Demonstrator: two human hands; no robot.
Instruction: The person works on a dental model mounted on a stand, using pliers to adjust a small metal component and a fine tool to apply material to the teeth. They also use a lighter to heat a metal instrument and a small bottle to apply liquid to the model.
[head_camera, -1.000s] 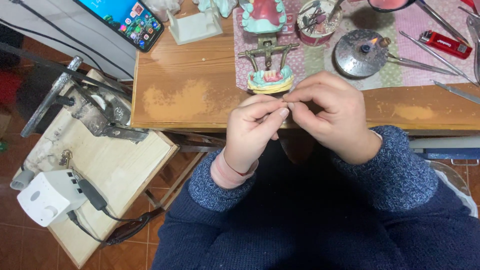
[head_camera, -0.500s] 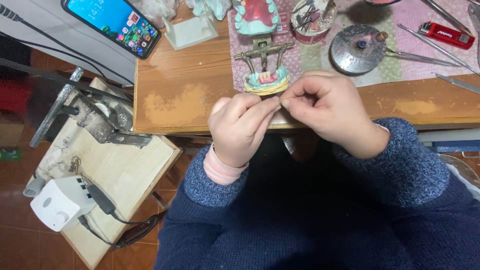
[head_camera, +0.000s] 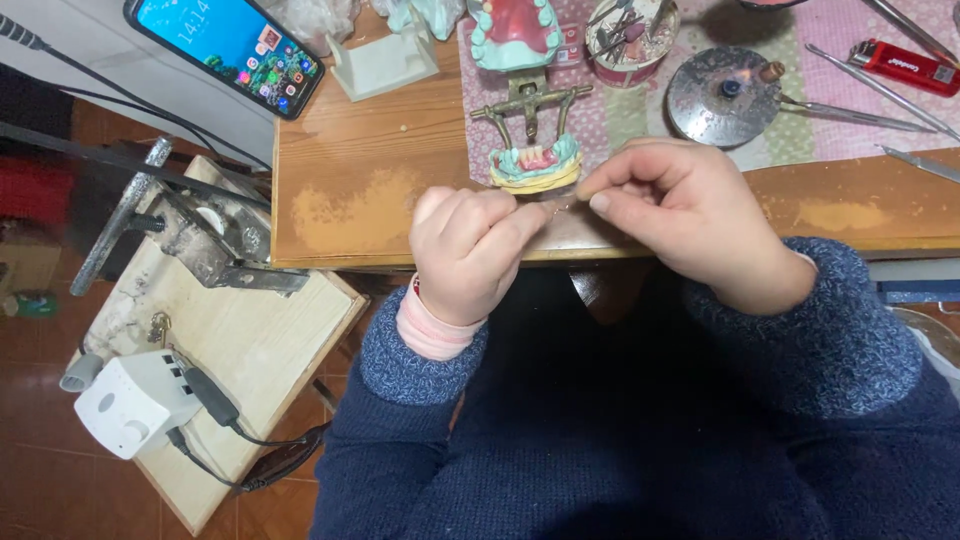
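Just below a dental model (head_camera: 536, 165) on the wooden table (head_camera: 370, 160), the left hand (head_camera: 470, 250) and right hand (head_camera: 670, 215) meet fingertip to fingertip, pinching narrow around something tiny, too small to identify. A lighter (head_camera: 905, 68) lies well beyond them.

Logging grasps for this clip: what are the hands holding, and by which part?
Left hand and right hand pinch something tiny between fingertips near the dental model; what it is cannot be told.

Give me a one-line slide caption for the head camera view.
Left hand and right hand pinch a tiny, unclear item at the wooden table's edge, before a teal dental model with pink gums.
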